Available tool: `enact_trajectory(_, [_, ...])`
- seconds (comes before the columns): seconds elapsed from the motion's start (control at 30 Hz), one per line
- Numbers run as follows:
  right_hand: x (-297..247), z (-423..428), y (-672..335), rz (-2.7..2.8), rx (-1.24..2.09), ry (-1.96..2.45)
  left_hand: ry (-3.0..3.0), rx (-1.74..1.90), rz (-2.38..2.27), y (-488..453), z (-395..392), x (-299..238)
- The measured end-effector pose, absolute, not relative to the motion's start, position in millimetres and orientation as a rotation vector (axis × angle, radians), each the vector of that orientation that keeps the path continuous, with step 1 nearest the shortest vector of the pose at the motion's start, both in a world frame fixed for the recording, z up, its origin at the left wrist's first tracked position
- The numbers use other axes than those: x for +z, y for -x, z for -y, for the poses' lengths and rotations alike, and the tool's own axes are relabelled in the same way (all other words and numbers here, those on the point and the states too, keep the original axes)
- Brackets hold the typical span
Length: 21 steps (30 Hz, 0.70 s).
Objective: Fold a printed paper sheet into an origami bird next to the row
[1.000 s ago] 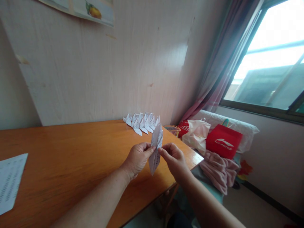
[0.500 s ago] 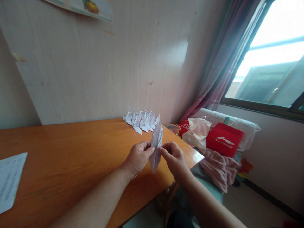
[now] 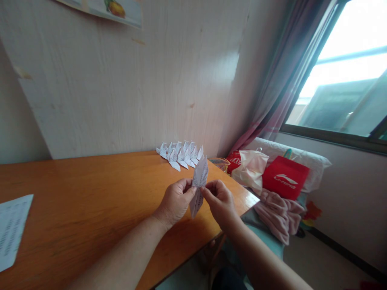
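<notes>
Between my two hands is a folded paper (image 3: pixel 200 171), white with print on it, long and pointed at both ends. It is held upright above the table's right part. My left hand (image 3: pixel 177 201) pinches its middle from the left, thumb on the near face. From the right, my right hand (image 3: pixel 220 198) pinches the same middle with thumb and finger. Several folded paper figures (image 3: pixel 181 155) with pointed tips stand in rows beyond, near the wall.
The orange wooden table (image 3: pixel 90 193) carries a printed sheet (image 3: pixel 15 229) at its left. Past its right edge lie a red bag (image 3: pixel 286 177), a pale plastic bag (image 3: pixel 250 167) and a pink cloth (image 3: pixel 279 213). A curtain (image 3: pixel 278 80) hangs beside the window (image 3: pixel 344 80).
The upper half of the folded paper has turned slightly and shows a broader face. Both hands keep their pinch at its middle, almost in the same place.
</notes>
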State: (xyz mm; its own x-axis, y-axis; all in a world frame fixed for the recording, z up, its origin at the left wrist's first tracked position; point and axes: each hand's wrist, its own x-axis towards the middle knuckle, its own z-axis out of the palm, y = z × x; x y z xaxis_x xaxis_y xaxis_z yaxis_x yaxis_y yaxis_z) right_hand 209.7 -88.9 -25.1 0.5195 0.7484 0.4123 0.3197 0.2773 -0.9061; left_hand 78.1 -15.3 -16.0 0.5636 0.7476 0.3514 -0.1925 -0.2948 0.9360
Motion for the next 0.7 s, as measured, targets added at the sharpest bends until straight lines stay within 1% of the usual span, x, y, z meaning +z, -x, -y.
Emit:
enact_trajectory(0.17, [-26.2, 87.4, -208.8, 1.046, 0.303, 1.379, -1.627, 1.102, -0.587, -78.8, 16.2, -16.0])
enact_trajectory(0.33, [-25.7, 87.2, -206.1, 1.036, 0.324, 1.362, -1.717, 1.153, -0.62, -77.5, 16.5, -15.1])
enact_trajectory(0.7, [-30.1, 85.1, -206.9, 0.994, 0.42, 1.278, -1.645, 1.115, -0.564, -78.6, 15.4, -15.8])
